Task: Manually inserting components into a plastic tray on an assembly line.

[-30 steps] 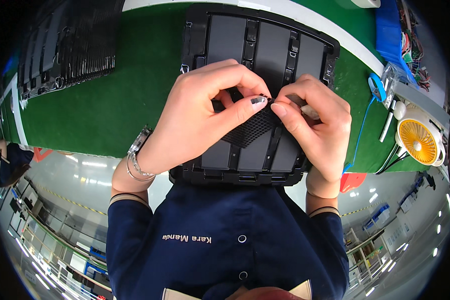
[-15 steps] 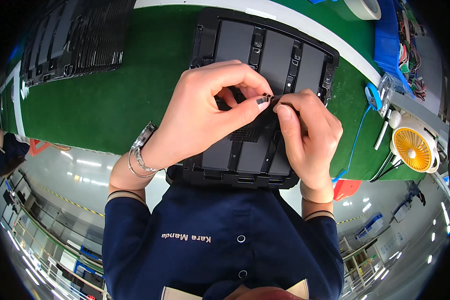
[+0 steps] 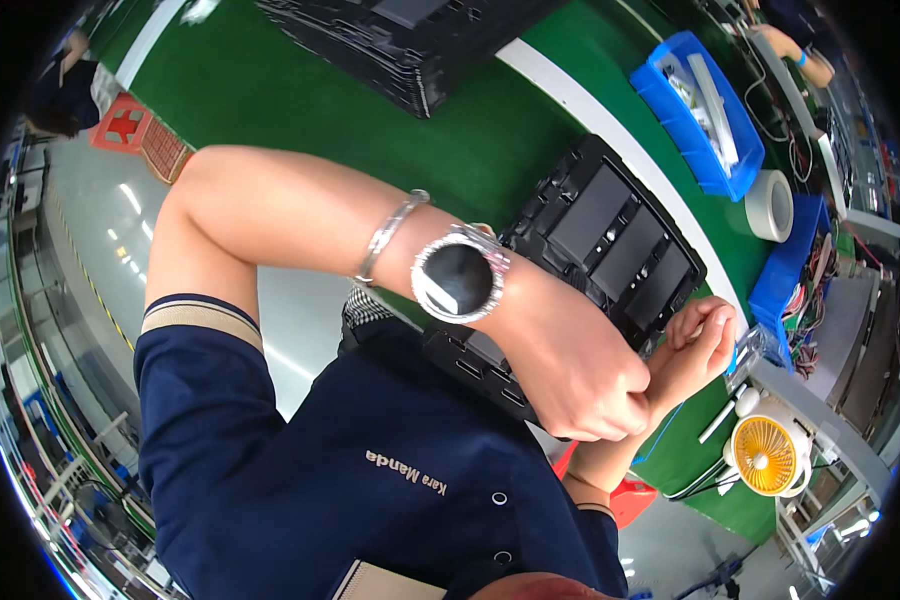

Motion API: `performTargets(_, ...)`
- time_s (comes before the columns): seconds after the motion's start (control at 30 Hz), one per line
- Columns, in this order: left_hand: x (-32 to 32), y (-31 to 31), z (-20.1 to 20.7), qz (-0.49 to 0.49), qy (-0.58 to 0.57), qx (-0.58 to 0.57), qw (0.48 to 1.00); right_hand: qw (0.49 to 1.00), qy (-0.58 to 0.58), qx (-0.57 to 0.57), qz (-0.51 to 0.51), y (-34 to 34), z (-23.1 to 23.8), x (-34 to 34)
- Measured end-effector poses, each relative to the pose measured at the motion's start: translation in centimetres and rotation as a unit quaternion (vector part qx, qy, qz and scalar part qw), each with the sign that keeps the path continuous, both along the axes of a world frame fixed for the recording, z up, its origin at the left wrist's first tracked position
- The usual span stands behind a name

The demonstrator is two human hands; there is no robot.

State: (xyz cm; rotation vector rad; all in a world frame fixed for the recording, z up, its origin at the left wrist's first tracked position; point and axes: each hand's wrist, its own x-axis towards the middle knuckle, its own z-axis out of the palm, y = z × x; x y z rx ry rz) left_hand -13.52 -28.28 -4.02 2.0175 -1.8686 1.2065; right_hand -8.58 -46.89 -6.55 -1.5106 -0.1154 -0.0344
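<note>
Green worktop point(image 3: 300, 110) runs across your view here, white stripe along its far edge, with a stack of black trays point(image 3: 410, 40) further along it, a blue bin point(image 3: 705, 150) of parts and a roll of white tape point(image 3: 770, 205) past the stripe, plus a little yellow fan point(image 3: 765, 455) down by the worktop's near edge.

The black plastic panel point(image 3: 610, 230) you're working on sits tipped against your body, its lower edge tucked behind your wrist, its ribbed face with the rectangular windows pointing up at the camera. Your left hand point(image 3: 580, 375) is curled over the lower right corner of it, fingers folded under and pressed together, so you can't really see what, if anything, they're pinching. Your right hand point(image 3: 700, 335) is right up against it, fingers curled in a loose fist at the panel's right edge. Can't tell whether it's holding some small part either; your left wrist with the round watch point(image 3: 458, 275) and bracelet point(image 3: 385, 235) blocks most of the contact spot.

My guess is you're mid-way through seating or clipping something along that corner. Next move probably wants a firm brace from the left hand while the right presses in, and maybe tilt the panel so you can actually see the spot.
</note>
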Motion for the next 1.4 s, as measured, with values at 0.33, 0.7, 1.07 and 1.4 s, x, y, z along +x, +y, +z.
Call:
performTargets(0.33,-0.2,-1.1,-0.9,-0.070,0.012,0.033,0.997,0.999,-0.007,-0.030,0.042,0.4,0.0,-0.4)
performTargets(0.7,-0.5,-1.3,-0.7,0.097,0.304,-0.158,0.935,0.994,-0.059,-0.095,0.015,-0.4,1.4,-0.9)
performTargets(1.07,0.5,1.2,-3.8,0.178,0.762,-0.347,0.516,0.916,-0.150,-0.345,0.142,0.6,2.4,-2.7)
performTargets(1.4,-0.5,2.2,-3.4,0.147,0.774,-0.345,0.510,0.902,-0.170,-0.357,0.172,1.7,0.6,-2.3)
